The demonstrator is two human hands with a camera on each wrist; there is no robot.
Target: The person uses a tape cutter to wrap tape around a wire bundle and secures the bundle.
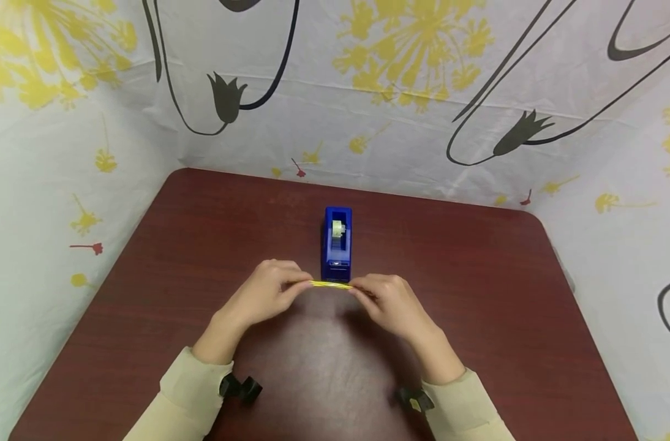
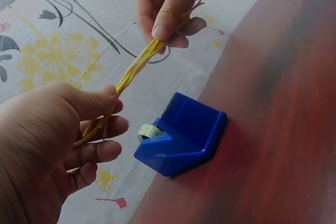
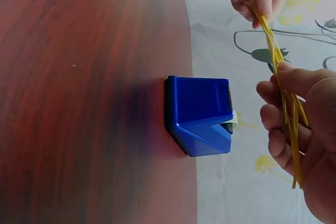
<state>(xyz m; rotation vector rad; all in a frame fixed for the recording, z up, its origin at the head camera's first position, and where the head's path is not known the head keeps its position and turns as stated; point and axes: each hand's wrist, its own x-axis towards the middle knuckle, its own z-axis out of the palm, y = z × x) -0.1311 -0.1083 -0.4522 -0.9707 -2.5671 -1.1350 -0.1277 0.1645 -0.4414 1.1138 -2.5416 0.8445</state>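
A bundle of thin yellow strands (image 1: 331,284) stretches between the two hands, with a paler, shiny patch near its middle. My left hand (image 1: 266,291) pinches one end between thumb and fingers, while my right hand (image 1: 392,303) pinches the other. Loose strand ends trail across the right palm in the right wrist view. Just beyond the bundle, a blue tape dispenser (image 1: 337,245) stands on the table, holding a small roll of tape (image 2: 150,131). Neither hand touches the dispenser. The fingers cover parts of the strands.
The dark red-brown wooden table (image 1: 451,257) has rounded far corners. White cloth (image 1: 335,135) with yellow and grey flower patterns hangs behind it and at both sides. Black devices (image 1: 241,388) are strapped at both wrists, by the pale sleeves (image 1: 175,398).
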